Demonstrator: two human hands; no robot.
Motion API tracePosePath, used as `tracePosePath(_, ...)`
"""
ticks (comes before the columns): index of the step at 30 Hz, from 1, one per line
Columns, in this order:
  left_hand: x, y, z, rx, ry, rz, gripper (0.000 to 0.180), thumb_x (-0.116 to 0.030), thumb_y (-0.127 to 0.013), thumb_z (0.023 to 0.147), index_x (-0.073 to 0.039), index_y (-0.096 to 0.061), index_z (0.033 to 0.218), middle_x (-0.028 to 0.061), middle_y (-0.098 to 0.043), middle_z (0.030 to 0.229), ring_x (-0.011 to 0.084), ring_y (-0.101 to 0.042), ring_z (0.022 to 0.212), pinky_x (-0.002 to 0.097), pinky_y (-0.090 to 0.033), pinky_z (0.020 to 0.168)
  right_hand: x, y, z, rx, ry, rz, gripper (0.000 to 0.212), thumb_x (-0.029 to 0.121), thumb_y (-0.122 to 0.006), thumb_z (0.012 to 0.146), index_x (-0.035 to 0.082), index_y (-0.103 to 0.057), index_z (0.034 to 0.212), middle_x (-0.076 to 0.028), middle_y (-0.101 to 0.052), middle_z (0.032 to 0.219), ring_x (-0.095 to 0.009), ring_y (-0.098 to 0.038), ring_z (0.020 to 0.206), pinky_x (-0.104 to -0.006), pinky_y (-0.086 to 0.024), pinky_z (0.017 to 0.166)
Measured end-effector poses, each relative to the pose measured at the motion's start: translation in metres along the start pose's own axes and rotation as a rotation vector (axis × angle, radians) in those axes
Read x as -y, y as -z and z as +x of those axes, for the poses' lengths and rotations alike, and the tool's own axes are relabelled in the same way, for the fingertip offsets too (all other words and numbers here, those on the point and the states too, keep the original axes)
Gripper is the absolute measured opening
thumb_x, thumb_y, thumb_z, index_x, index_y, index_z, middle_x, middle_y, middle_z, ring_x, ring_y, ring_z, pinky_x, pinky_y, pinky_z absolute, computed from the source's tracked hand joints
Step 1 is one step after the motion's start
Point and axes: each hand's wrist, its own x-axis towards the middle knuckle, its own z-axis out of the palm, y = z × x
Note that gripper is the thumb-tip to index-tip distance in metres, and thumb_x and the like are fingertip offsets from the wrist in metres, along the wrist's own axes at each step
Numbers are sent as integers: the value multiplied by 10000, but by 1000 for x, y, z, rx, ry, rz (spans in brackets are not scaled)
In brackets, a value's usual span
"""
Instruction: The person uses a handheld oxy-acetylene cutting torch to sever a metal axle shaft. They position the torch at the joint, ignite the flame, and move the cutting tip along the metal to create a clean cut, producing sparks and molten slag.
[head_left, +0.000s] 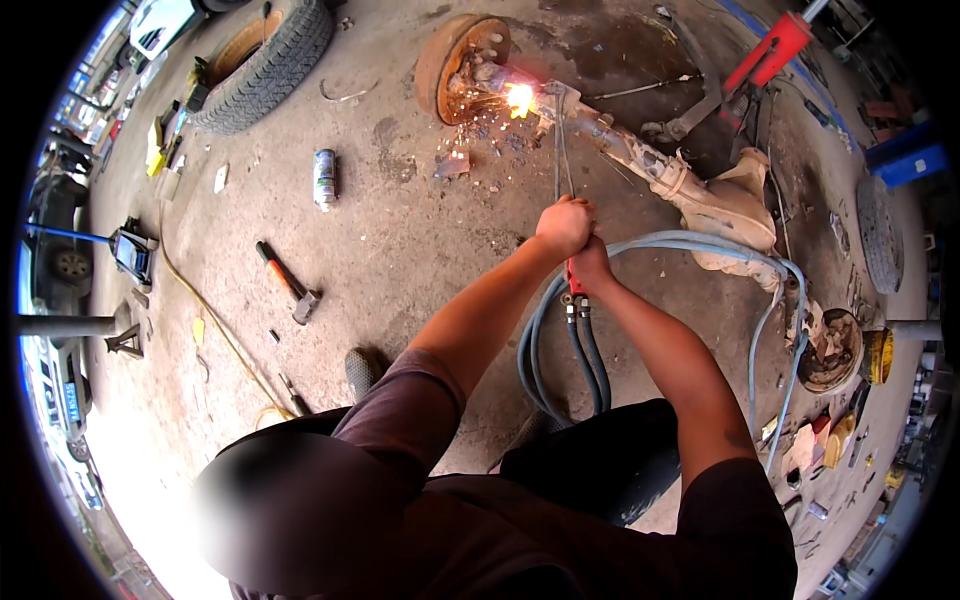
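Observation:
Both my hands are closed around a gas cutting torch (574, 278), whose thin metal tubes reach away from me. My left hand (566, 222) grips it farther forward; my right hand (593, 264) wraps its red handle just behind, touching the left. At the far end, a bright flame (519, 99) and flying sparks meet a rusty axle (630, 150) beside its brake drum (455, 70). The glare hides the exact spot being heated. Two dark hoses (590, 350) run back from the handle, and a blue-grey hose (680, 240) loops to the right.
Left of me lie a hammer (290, 283), a spray can (324, 179) and a yellowish hose (205, 300). A large tire (270, 70) lies at far left. A red jack (770, 50) stands behind the axle. To the right are a second tire (880, 235) and a round metal drum (832, 350).

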Motion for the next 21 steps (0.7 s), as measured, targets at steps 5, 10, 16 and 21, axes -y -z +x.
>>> tracePosePath(5, 1, 1, 1, 7, -27, -3, 191, -279, -692, 870, -89, -669, 885, 93, -703, 1019, 316, -644, 1022, 403, -504, 916, -10, 1, 7, 19, 34, 89, 167, 188, -503, 1021, 51, -537, 933, -43, -542, 636, -162, -527, 440, -328, -432, 388)
tracePosePath(10, 3, 4, -2, -2, -24, -26, 209, -292, -680, 879, -84, -670, 874, 91, -704, 1011, 315, -644, 1018, 402, -498, 918, 2, -4, 1, -4, -9, 36, 161, 175, -497, 1019, 49, -535, 925, -41, -541, 634, -163, -533, 447, -329, -430, 391)
tracePosePath(16, -3, 8, -2, -20, 29, -50, 207, -294, -662, 886, -87, -674, 872, 95, -703, 1004, 324, -643, 1004, 415, -505, 907, 10, -4, -3, -52, -15, -34, 158, 170, -497, 1016, 47, -541, 928, -40, -553, 654, -166, -546, 460, -334, -428, 392)
tracePosePath(21, -6, 11, -1, -35, -7, -64, 210, -296, -665, 886, -87, -679, 875, 103, -700, 991, 335, -640, 1005, 424, -509, 910, 14, 0, -3, -108, -8, -178, 145, 56, -516, 949, 9, -572, 823, -93, -601, 656, -205, -606, 506, -380, -468, 420)
